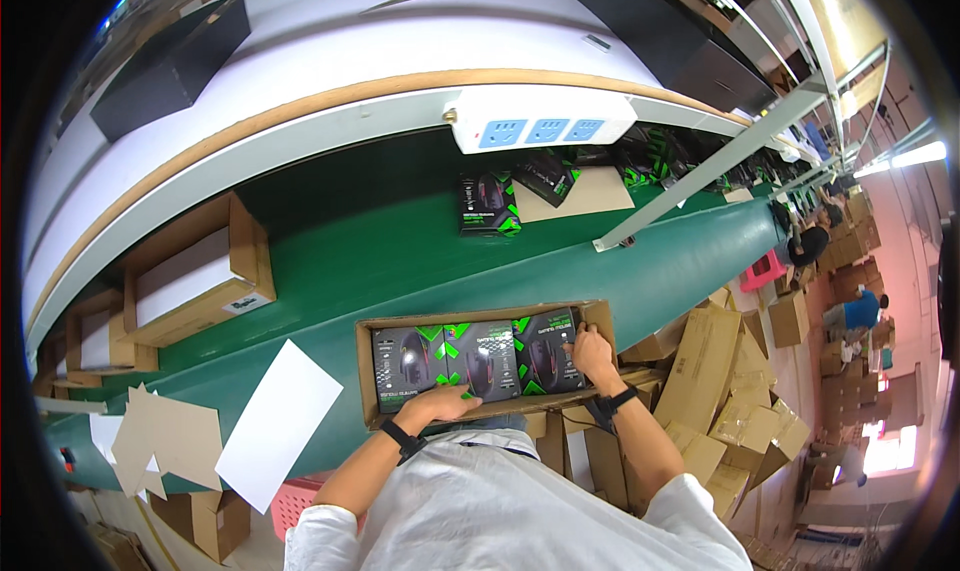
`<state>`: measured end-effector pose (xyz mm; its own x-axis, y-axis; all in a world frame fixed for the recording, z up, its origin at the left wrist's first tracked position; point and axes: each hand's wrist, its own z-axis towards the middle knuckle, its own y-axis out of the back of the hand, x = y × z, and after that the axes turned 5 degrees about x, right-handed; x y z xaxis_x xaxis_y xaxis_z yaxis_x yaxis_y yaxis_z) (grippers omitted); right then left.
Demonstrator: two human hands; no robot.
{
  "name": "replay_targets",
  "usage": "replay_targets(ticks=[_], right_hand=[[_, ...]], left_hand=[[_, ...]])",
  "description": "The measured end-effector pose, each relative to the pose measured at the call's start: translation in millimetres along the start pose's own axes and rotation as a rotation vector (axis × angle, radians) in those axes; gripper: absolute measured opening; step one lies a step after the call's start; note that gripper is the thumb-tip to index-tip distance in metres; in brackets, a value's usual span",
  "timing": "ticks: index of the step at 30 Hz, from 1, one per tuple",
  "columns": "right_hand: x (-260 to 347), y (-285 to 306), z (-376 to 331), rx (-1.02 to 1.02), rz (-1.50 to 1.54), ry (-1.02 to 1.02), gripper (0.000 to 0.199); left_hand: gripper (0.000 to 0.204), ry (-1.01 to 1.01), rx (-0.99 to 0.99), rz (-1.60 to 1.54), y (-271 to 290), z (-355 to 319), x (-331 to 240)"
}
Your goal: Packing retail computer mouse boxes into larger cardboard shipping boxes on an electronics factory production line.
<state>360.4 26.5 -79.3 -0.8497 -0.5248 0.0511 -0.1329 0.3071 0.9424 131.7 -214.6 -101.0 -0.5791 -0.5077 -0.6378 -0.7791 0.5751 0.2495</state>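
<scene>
In front of me an open cardboard carton (485, 407) holds three black mouse boxes in a row: one at the left (408, 359), one in the middle (484, 356) and one at the right (545, 351). Each has green markings and a picture of a computer mouse. My left hand (440, 404) reaches over the near wall, its fingers stretched out at the lower edge of the middle box. At the carton's right end, my right hand (595, 357) grips the right box's edge, thumb on its face and fingers down beside the carton wall, partly hidden.
More mouse boxes (489, 204) lie on the green conveyor (330, 261) beneath a white power strip (545, 118). A slanted metal post (715, 151) crosses at right. White sheet (280, 421) and cut cardboard (170, 436) lie left; flattened cartons (700, 366) are piled right.
</scene>
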Motion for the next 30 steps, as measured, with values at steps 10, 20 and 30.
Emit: replay_targets(ticks=[10,20,30], right_hand=[[-3.4,1.1,-28.8,-0.091,0.097,-0.066,0.042],[-13.6,-20.7,-0.5,0.084,0.213,-0.071,0.041],[-30.4,-62.0,40.7,0.306,0.1,-0.105,0.028]], left_hand=[[0.071,-0.045,-0.16,-0.037,-8.0,7.4,8.7],[0.066,-0.064,-0.166,-0.057,2.3,11.9,4.8],[0.068,-0.086,-0.163,-0.065,3.4,13.6,9.2]])
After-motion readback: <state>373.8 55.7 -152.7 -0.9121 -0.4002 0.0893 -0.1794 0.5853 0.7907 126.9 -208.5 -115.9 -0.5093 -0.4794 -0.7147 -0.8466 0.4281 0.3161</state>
